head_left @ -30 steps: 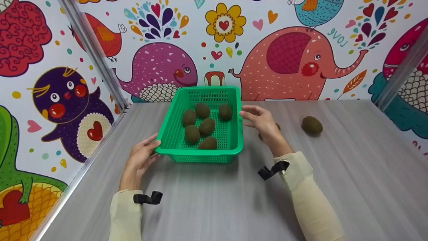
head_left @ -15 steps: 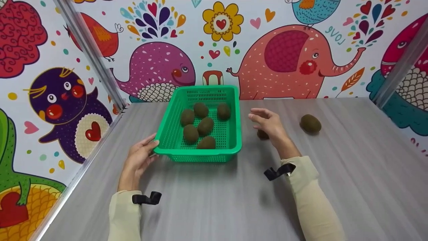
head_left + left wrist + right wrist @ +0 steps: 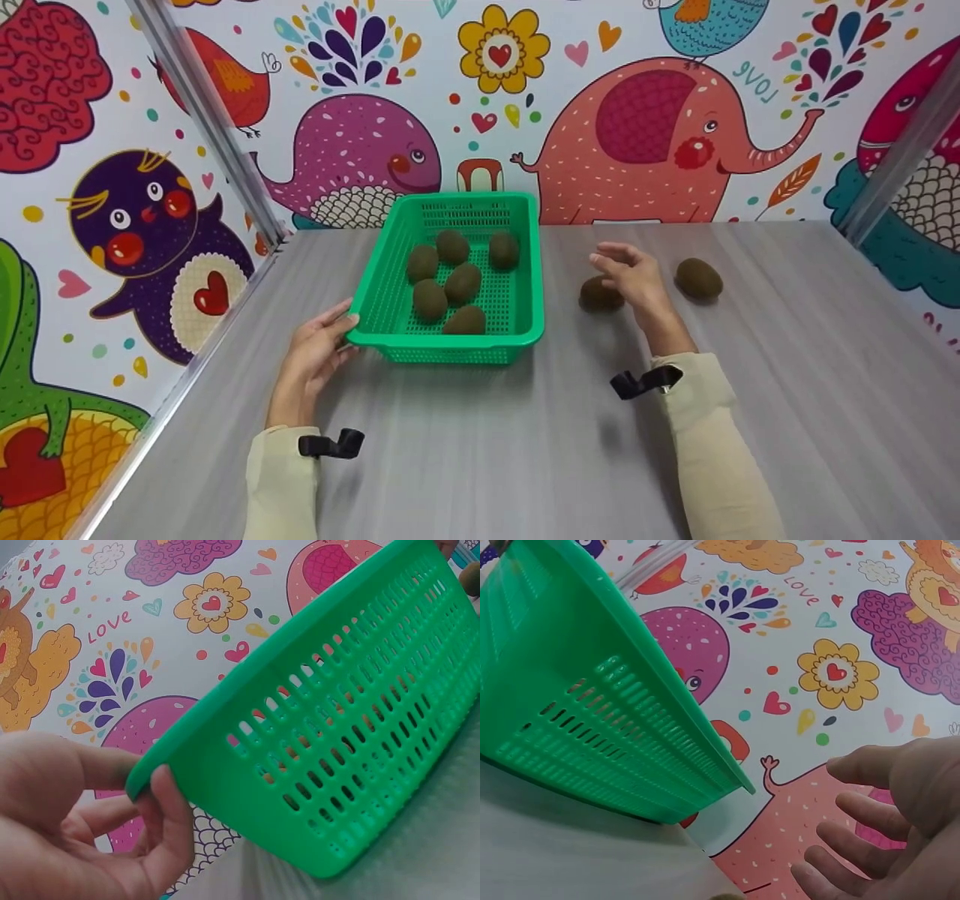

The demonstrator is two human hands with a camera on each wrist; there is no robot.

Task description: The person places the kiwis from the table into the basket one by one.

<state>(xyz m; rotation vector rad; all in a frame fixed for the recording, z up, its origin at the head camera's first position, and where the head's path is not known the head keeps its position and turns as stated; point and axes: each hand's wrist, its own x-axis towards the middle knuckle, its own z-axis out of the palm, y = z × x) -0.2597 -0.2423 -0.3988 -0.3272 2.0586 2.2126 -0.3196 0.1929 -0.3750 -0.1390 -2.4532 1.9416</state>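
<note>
A green plastic basket (image 3: 446, 341) with slotted sides stands in the middle of the table, several brown kiwifruit (image 3: 463, 283) lying on its floor. At its near left corner my left hand (image 3: 319, 349) pinches the rim between thumb and fingers, which the left wrist view shows close up. My right hand (image 3: 637, 279) is to the right of the basket, fingers loosely extended and holding nothing. Just beneath and left of it lies a loose kiwifruit (image 3: 598, 295), partly overlapped by the hand. Another kiwifruit (image 3: 699, 280) rests farther right.
The grey wood-grain table (image 3: 465, 450) runs back to a wall (image 3: 487, 142) printed with cartoon animals. A metal frame post (image 3: 217, 127) stands at the left, and a second post (image 3: 904, 154) at the right.
My right hand has left the basket's right rim and moved right, uncovering more of the loose kiwifruit near it. The left hand and basket stay in place.
</note>
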